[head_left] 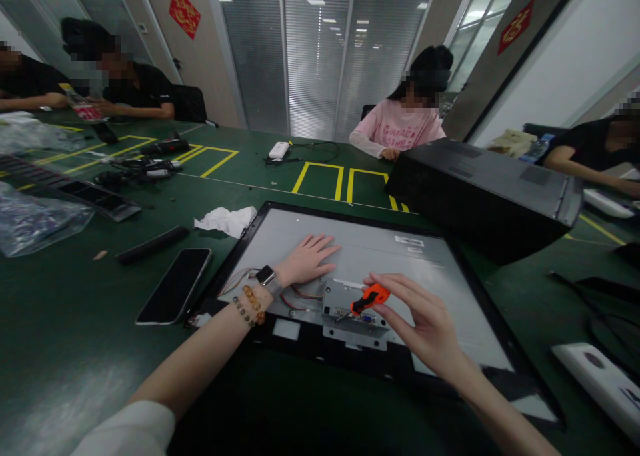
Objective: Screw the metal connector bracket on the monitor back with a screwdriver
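An opened monitor panel (425, 273) lies on the green table, its grey metal back facing up inside a black frame. My left hand (307, 261) rests flat on that back with fingers spread. My right hand (425, 316) pinches an orange and black screwdriver (369, 299) by its handle. The screwdriver's shaft slants down to the left, over the metal bracket (345, 293) that carries a blue video port. Whether its tip touches a screw I cannot tell. Thin coloured wires (295, 299) run beside the bracket, near my left wrist.
Left of the panel lie a phone (175, 286), a black bar (153, 245) and a crumpled tissue (226, 221). A large black casing (480, 189) stands at the back right. A white device (597, 383) sits at right. Several people sit around the table (260, 153).
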Available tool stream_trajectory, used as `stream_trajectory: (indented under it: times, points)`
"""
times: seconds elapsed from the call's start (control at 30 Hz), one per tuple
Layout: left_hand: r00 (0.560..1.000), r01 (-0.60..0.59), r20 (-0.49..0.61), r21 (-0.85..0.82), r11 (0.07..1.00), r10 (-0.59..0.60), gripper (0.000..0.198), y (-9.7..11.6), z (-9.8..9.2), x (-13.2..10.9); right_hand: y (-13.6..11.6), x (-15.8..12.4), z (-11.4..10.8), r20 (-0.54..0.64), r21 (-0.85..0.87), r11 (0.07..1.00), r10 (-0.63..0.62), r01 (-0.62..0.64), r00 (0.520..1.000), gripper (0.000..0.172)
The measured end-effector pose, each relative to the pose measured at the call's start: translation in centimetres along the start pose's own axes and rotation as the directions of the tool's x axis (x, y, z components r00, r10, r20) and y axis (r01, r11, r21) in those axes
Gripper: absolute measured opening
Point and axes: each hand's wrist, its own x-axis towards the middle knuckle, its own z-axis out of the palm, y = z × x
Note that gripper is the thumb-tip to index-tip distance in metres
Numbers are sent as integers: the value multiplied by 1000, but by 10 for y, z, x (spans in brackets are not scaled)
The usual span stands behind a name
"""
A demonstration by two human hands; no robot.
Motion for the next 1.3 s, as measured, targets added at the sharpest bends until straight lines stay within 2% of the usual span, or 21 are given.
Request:
stream_trajectory:
  times: [0.13, 0.3, 0.37, 0.5, 0.77, 1.0, 1.13, 1.3]
  points:
    - [1000, 4, 6, 0, 1000, -4, 54, 1, -1, 0, 0, 0, 1, -10, -2, 1000, -20, 20, 1000, 44]
    - [1000, -7, -3, 2, 1000, 7, 53, -1, 1, 0, -3, -5, 0, 116, -70, 997, 21, -13, 993, 52]
    - [1000, -7, -5, -1, 1000, 7, 53, -1, 2, 0, -3, -6, 1, 131, -84, 996, 22, -11, 991, 53]
    - [1000, 0, -4, -4, 1000, 0, 53, -2, 3, 0, 0, -7, 3, 90, -73, 997, -11, 18, 996, 50]
    - [1000, -7, -15, -1, 1000, 7, 52, -2, 3, 1, -3, -3, 1, 67, -55, 998, -2, 6, 998, 50]
    - [1000, -6, 1, 11, 1000, 6, 54, -2, 3, 1, -4, 2, -13, -44, -89, 996, -28, 24, 999, 39]
    - [1000, -12, 4, 10, 1000, 12, 54, -4, 4, 1, -4, 7, -20, -29, -146, 989, -38, 33, 999, 30]
    - [1000, -21, -9, 8, 1000, 21, 53, -6, 6, 1, -2, 9, -19, 16, -145, 989, -19, 21, 1000, 31]
